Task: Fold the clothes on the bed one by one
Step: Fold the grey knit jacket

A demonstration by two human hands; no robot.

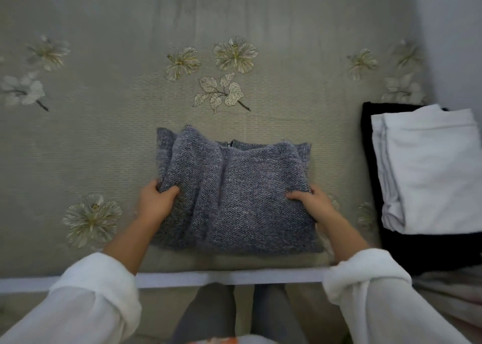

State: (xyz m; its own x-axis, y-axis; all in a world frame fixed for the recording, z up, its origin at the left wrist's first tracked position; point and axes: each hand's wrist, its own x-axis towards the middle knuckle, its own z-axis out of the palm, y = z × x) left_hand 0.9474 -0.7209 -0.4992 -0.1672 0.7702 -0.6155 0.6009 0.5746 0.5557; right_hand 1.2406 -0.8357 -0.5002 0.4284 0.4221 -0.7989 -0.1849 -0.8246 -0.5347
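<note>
While the bed point(234, 17) fills most of the view, the grey sweater point(234, 192) sits folded at its near edge, dead ahead, long axis left-right. White-on-black stack point(427, 171) lies well off to the right, so the right hand point(310, 202) is nearer it. That hand pinches the sweater's right edge, the left hand point(154, 202) clutches its left edge.

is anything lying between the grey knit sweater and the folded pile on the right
Nothing visible does. Only bare floral bedspread lies between the grey knit sweater and the pile, a folded white garment on a black garment.
</note>
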